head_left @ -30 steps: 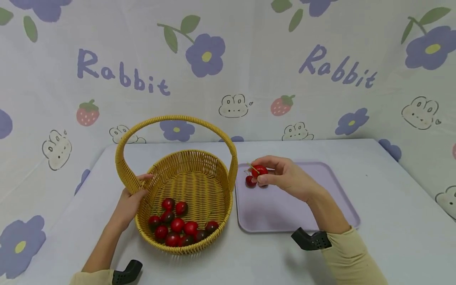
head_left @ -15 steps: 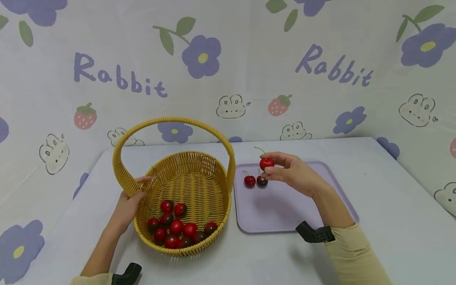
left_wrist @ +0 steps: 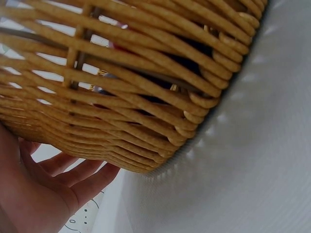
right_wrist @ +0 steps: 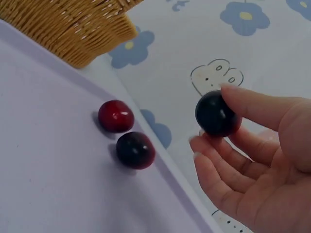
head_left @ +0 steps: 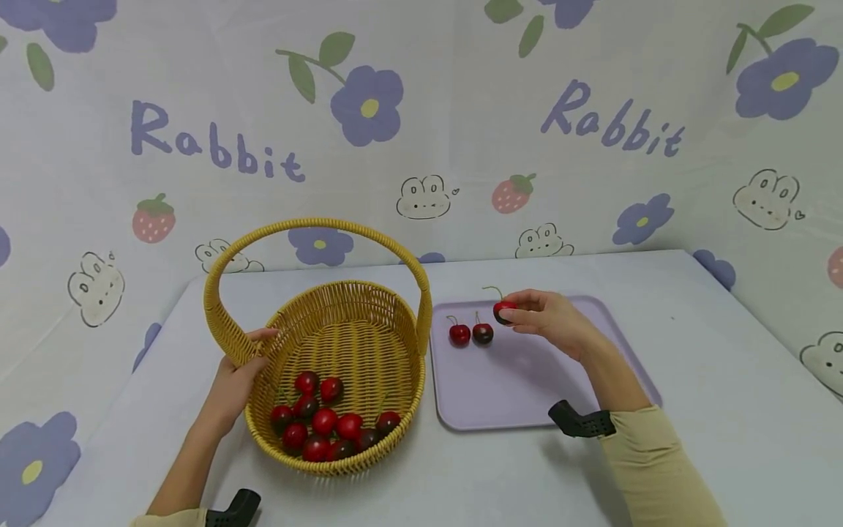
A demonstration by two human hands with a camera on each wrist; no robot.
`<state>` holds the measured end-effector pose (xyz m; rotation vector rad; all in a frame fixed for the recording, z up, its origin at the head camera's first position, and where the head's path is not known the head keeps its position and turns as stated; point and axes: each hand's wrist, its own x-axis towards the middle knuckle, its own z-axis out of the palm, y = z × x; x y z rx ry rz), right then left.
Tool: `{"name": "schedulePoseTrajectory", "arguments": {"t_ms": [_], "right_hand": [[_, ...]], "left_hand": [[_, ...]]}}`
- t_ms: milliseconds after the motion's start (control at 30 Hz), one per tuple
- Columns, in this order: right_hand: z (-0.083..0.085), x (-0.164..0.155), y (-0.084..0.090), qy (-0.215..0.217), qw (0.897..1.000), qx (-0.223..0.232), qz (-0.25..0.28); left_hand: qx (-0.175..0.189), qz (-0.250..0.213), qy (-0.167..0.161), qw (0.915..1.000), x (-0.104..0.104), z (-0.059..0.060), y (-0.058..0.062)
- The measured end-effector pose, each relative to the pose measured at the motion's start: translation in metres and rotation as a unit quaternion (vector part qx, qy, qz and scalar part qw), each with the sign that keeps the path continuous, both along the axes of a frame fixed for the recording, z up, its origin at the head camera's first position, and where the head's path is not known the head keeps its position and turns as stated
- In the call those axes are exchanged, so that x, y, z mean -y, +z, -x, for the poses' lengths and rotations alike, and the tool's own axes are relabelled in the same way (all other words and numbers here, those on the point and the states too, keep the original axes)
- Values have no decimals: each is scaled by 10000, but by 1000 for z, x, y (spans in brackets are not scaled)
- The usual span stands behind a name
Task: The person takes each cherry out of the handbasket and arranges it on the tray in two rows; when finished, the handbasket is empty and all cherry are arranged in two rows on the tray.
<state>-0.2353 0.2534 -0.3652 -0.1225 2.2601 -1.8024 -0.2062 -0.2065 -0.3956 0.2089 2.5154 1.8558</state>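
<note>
Right hand [head_left: 555, 323]: pinches a glossy red-black cherry [head_left: 503, 310], shifted farther from the round yellow wicker basket [head_left: 347, 301]
Left hand [head_left: 232, 388]: holds basket's rim
Cherry: not yet set down

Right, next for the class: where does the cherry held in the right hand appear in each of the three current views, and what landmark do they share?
Head: the held cherry is right of centre, pinched by the right hand, against the lilac tray.
Left wrist: not seen.
Right wrist: right of centre, dark side showing.
Shared landmark: the wicker basket, left of centre, upper left and top-left corner respectively.
</note>
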Motion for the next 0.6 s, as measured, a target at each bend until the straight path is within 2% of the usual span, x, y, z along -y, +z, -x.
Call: {"name": "schedulePoseTrajectory", "arguments": {"t_ms": [300,600], "right_hand": [[7,-6,-21,-315,9981,57,-517],[10,0,-31,-599,9927,230,-1024]], "left_hand": [[28,-25,-31,10000,0,1,-1],[20,-11,-6,10000,1,1,-2]]}}
